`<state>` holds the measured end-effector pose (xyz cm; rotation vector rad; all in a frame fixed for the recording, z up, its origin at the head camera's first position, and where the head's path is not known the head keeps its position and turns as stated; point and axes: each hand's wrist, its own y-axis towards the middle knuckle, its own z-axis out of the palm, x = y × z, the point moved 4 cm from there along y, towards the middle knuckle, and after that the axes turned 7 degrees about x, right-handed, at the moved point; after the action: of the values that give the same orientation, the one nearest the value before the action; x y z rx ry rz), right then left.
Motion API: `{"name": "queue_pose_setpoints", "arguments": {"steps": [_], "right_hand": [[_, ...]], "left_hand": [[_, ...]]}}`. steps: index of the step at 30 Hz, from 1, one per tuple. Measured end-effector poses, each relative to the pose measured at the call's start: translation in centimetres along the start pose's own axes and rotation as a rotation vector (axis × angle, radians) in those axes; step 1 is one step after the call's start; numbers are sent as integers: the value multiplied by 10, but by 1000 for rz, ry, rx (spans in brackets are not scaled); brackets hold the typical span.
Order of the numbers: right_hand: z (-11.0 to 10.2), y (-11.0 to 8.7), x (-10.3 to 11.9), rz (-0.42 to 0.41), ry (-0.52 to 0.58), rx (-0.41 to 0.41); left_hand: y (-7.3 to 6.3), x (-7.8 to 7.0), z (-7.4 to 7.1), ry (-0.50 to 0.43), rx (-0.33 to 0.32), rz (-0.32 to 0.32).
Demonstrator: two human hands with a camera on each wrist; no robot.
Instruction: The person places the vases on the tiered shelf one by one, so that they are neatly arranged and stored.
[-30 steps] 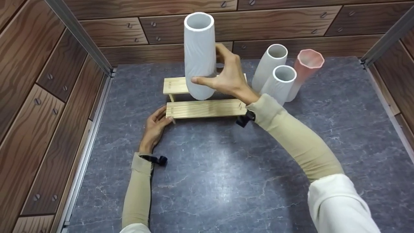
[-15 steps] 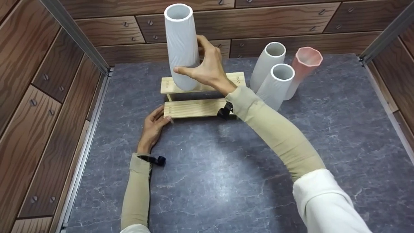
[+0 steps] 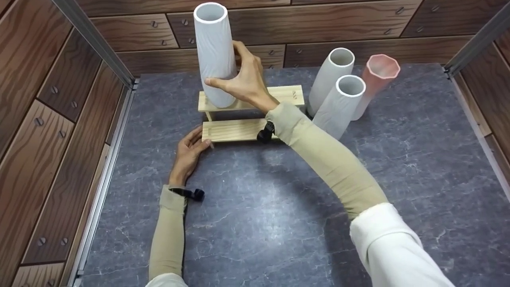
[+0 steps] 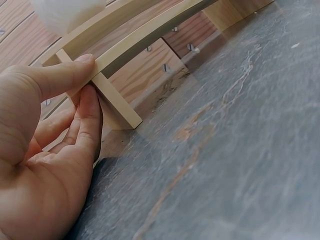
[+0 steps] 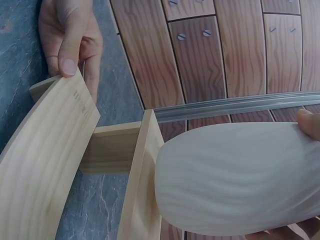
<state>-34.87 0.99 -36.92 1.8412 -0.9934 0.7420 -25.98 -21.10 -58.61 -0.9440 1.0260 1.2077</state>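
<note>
A tall white vase [image 3: 215, 52] with a rippled surface stands nearly upright over the left part of the upper step of a two-step wooden stand [image 3: 235, 130]. My right hand [image 3: 248, 81] grips its lower half, thumb in front and fingers behind. In the right wrist view the vase's rounded base [image 5: 175, 180] meets the upper step [image 5: 142, 190]; whether its weight rests there I cannot tell. With thumb on top and fingers below, my left hand [image 3: 187, 154] pinches the left end of the lower step, seen closely in the left wrist view [image 4: 65, 125].
Two more white vases [image 3: 334, 77] [image 3: 338, 107] and a pink-to-white vase [image 3: 376, 85] with a faceted rim stand close together right of the stand. Wood-patterned walls [image 3: 318, 24] enclose the grey marbled table [image 3: 255, 207] at the back and sides.
My right hand has carried the white vase left and back, from above the stand's middle to the left part of the upper step. The left hand keeps its hold on the lower step.
</note>
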Motion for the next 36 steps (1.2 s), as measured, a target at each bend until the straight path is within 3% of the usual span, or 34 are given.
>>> {"name": "queue_pose_setpoints", "arguments": {"steps": [11, 28, 36], "right_hand": [[3, 0, -6, 13, -24, -2], [6, 0, -4, 19, -78, 40], [1, -3, 2, -20, -26, 50]], "left_hand": [[-1, 0, -1, 45, -1, -13], [1, 0, -1, 25, -20, 0], [3, 0, -1, 18, -13, -10]]}}
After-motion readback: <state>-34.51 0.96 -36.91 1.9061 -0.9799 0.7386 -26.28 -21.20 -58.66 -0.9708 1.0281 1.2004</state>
